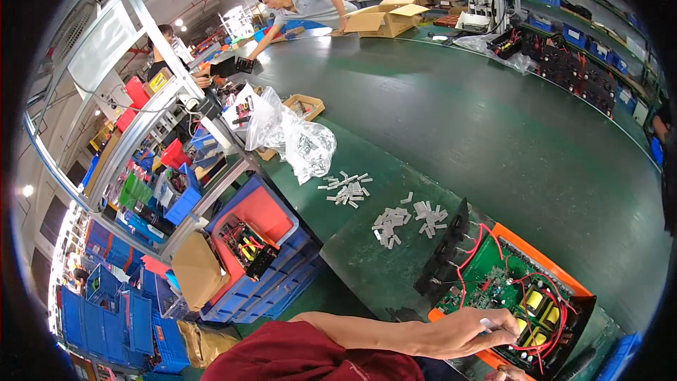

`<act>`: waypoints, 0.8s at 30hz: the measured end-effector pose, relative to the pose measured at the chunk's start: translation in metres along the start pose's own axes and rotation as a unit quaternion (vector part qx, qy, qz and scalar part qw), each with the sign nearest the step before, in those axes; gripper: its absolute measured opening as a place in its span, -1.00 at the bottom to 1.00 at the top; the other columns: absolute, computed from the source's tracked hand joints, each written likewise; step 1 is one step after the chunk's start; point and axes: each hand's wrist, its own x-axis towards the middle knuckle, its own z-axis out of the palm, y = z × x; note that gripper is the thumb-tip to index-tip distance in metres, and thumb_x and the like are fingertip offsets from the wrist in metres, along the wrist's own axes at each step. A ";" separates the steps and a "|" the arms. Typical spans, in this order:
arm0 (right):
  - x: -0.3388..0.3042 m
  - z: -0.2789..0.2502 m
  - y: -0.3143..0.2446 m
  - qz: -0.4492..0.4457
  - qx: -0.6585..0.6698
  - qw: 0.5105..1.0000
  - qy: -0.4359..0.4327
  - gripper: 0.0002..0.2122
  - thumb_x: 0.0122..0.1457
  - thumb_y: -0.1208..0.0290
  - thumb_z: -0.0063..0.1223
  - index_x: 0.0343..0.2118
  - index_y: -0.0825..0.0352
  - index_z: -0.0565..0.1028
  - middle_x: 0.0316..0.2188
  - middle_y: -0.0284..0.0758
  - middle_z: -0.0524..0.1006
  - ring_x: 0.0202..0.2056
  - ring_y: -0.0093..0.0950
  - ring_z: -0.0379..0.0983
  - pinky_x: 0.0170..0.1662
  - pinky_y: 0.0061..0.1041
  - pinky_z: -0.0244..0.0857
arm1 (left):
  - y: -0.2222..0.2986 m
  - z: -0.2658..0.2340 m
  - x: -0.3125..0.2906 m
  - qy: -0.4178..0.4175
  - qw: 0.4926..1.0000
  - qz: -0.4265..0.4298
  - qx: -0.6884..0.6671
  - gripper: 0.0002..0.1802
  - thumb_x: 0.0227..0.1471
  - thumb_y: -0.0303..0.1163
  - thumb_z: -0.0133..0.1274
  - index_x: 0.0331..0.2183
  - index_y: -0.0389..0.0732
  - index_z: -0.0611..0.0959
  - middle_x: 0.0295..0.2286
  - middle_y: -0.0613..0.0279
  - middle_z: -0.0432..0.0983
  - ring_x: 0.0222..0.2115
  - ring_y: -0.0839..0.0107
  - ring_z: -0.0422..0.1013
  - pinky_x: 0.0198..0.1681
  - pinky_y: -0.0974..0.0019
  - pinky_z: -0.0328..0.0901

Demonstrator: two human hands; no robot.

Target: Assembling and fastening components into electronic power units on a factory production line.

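Nearest, at 5 o'clock, the right hand (506, 374) is cut by the lower edge; whether its fingers grip anything, I cannot tell. Just past it, the left hand (469, 334) reaches over the open case (541, 261), thumb and fingers bent toward each other, seemingly pinching a small pale piece (486, 324). The case lies at 4 o'clock on the green bench (360, 268), open side up, its long axis running from 10 to 4, with a black end panel (441, 257) at its 10 o'clock end. The step in hand looks like fitting work near the yellow coils (534, 300); the next move probably calls for a fine, steady pinch, clear of the red wires (564, 316). Beyond, toward 10, lie 3 loose heaps of metal strips (390, 227), then a clear plastic bag (308, 147). Farthest, near 12, 1 co-worker (300, 7) leans beside a cardboard box (381, 23).
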 end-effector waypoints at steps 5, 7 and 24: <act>0.002 0.003 -0.003 -0.021 -0.014 1.000 -0.015 -0.90 0.30 0.48 0.14 -0.29 0.37 0.46 -0.39 -0.25 0.53 -0.48 -0.53 0.37 -0.37 -0.48 0.37 | -0.014 0.002 -0.004 -0.024 1.000 -0.004 -0.019 -0.68 0.28 -0.49 0.02 0.05 -0.26 0.46 -0.07 0.10 0.54 -0.02 0.29 0.51 0.02 0.24 0.40; 0.002 0.001 0.001 -0.024 -0.012 0.999 -0.017 -0.90 0.30 0.47 0.14 -0.29 0.37 0.46 -0.39 -0.25 0.53 -0.49 -0.52 0.37 -0.37 -0.48 0.38 | -0.016 0.002 -0.004 -0.028 0.999 0.001 -0.027 -0.65 0.28 -0.50 0.02 0.07 -0.25 0.43 -0.04 0.10 0.53 0.01 0.27 0.49 0.04 0.22 0.39; -0.009 -0.010 0.006 0.004 -0.032 0.999 0.013 -0.86 0.30 0.49 0.15 -0.15 0.41 0.50 -0.36 -0.23 0.57 -0.50 -0.53 0.38 -0.41 -0.53 0.36 | -0.006 -0.004 0.004 -0.015 0.997 0.041 0.065 -0.85 0.26 -0.47 0.03 -0.12 -0.24 0.54 -0.15 0.18 0.52 -0.15 0.23 0.52 -0.10 0.20 0.42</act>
